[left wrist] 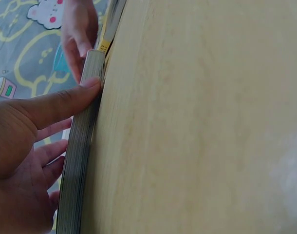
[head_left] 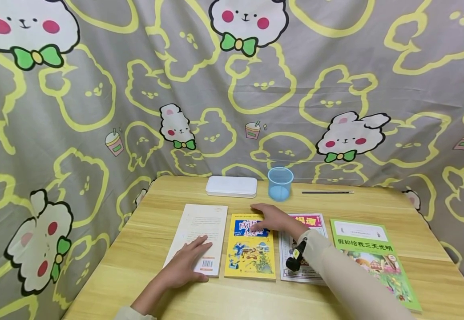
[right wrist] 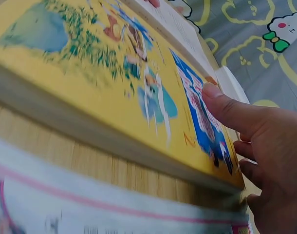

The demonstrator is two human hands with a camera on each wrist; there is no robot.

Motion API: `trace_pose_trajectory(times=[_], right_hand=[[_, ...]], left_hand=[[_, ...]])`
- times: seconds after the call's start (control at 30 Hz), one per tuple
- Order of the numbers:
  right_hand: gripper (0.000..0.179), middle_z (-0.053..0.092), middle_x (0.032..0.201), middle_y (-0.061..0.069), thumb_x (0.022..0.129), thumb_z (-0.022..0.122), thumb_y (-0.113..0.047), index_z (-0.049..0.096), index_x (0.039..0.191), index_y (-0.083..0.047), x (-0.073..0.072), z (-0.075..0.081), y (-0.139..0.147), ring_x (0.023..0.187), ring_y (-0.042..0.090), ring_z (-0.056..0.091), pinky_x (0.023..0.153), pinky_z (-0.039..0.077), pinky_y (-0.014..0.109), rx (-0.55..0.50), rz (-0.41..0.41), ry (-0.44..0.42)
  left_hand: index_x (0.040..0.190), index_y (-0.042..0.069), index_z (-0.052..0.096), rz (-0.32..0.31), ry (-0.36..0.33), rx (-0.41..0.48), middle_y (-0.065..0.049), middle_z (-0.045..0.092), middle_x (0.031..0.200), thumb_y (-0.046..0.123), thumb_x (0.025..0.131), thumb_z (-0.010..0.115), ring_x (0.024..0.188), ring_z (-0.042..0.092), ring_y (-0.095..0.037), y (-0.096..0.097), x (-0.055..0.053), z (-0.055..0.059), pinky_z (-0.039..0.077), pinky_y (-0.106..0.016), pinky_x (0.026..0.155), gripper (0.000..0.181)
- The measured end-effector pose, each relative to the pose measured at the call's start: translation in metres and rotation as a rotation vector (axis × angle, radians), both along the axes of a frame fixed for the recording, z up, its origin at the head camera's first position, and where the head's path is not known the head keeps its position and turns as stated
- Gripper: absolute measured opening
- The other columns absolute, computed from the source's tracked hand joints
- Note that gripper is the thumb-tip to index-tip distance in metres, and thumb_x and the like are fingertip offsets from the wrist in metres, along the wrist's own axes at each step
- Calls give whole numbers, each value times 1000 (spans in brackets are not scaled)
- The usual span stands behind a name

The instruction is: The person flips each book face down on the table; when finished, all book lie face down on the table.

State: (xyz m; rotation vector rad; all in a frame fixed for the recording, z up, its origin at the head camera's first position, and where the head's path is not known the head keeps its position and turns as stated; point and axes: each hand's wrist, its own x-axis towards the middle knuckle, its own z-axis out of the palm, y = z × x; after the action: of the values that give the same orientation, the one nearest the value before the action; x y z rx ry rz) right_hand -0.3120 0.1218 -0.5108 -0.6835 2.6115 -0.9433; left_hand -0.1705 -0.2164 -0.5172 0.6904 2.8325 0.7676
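Observation:
A white-covered book (head_left: 201, 222) lies at the left of a row of books. My left hand (head_left: 181, 266) is over its lower part, fingers spread loosely across the cover. In the left wrist view, the thumb (left wrist: 65, 105) touches the edge of the thick page block (left wrist: 75, 165). Second in the row is a yellow book (head_left: 249, 260) with a blue title panel. My right hand (head_left: 277, 221) reaches over its top end. The right wrist view has that thumb (right wrist: 226, 105) at the title panel, with the other fingers by the book's top edge.
A comic-style book (head_left: 301, 273) lies partly under the right forearm, and a green book (head_left: 392, 266) is farther right. Along the back stand a white case (head_left: 232, 186), a blue translucent cup (head_left: 280, 184) and a thin dark brush or pencil (head_left: 328, 192). A patterned curtain (head_left: 215, 89) hangs behind the table.

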Motion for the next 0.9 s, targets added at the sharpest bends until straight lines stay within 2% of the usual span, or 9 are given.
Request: trace_pose_trajectory(times=[0.3, 0.63, 0.77, 0.9], right_hand=[[91, 45, 160, 12, 86, 84, -41, 40, 158, -5, 8, 3, 26, 150, 36, 36, 122, 33, 53, -30, 5, -11], [88, 46, 157, 19, 86, 80, -50, 47, 153, -3, 6, -9, 48, 146, 40, 41, 120, 34, 56, 3, 34, 82], [85, 44, 158, 22, 88, 79, -49, 49, 151, -1, 7, -13, 51, 148, 44, 37, 121, 30, 60, -12, 47, 105], [82, 42, 160, 20, 89, 78, -50, 51, 151, -2, 9, -17, 53, 150, 45, 31, 121, 26, 63, -21, 49, 119]], left_hand=[[152, 11, 51, -4, 8, -13, -13, 36, 165, 31, 73, 93, 152, 31, -38, 0, 0, 0, 22, -71, 119, 92], [152, 9, 50, 0, 0, -15, -15, 36, 165, 29, 72, 94, 152, 30, -40, 3, 1, 4, 21, -73, 118, 94], [152, 13, 52, 16, -18, -26, -16, 34, 165, 33, 71, 94, 153, 28, -42, 7, 3, 8, 19, -72, 119, 93], [150, 22, 55, 49, -17, -60, -18, 33, 165, 47, 71, 92, 153, 26, -44, 15, 6, 12, 18, -71, 120, 91]])
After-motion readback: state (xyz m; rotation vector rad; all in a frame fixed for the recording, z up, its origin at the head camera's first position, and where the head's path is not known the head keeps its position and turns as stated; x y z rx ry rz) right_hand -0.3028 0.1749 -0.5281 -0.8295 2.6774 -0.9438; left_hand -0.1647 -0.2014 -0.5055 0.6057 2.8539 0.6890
